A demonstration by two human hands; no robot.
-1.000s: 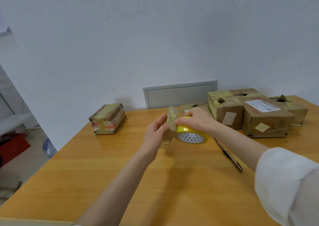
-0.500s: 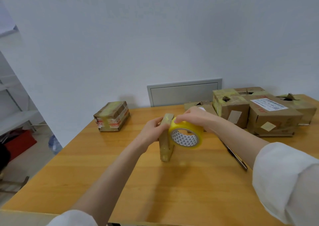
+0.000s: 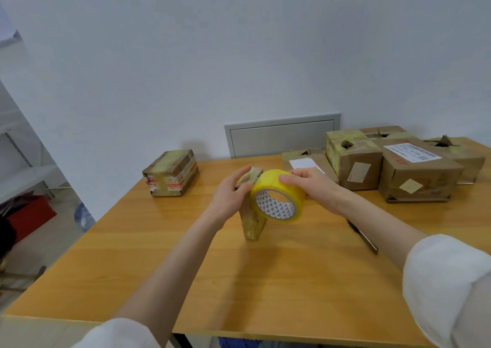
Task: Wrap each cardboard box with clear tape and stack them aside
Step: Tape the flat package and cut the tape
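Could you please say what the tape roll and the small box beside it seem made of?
The tape roll: glossy yellowish translucent plastic film, seemingly on a printed card core. The small box: brown cardboard, with a sheen suggesting tape over it.

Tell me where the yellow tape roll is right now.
In the head view the yellow tape roll is at mid-table, gripped by the right hand, against the right side of the small upright cardboard box that the left hand holds.
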